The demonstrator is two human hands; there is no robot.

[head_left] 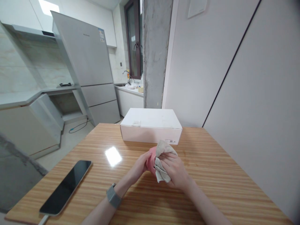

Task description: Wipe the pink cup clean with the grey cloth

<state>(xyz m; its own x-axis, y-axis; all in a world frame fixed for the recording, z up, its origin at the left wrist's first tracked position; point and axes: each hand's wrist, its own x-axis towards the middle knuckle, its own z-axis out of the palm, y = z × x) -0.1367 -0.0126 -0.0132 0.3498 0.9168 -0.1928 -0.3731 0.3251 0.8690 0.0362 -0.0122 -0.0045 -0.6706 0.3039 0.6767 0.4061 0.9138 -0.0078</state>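
Observation:
A pink, rounded, cup-like object (152, 161) is held above the wooden table (206, 175). My left hand (142, 164) grips it from the left side, fingers curled around it and partly hidden behind it. A light grey cloth (162, 170) drapes over the object's right side and hangs below it. My right hand (174, 168) is closed on this cloth and presses it against the pink object. The cloth hides much of the object, so its exact kind does not show.
A white cardboard box (150, 132) stands at the table's back, just beyond my hands. A smartphone (67, 187) with a white cable (43, 219) attached lies at the left. A grey fridge (90, 68) and a kitchen sink (120, 84) are further back; a white wall (199, 68) rises behind the table at the right.

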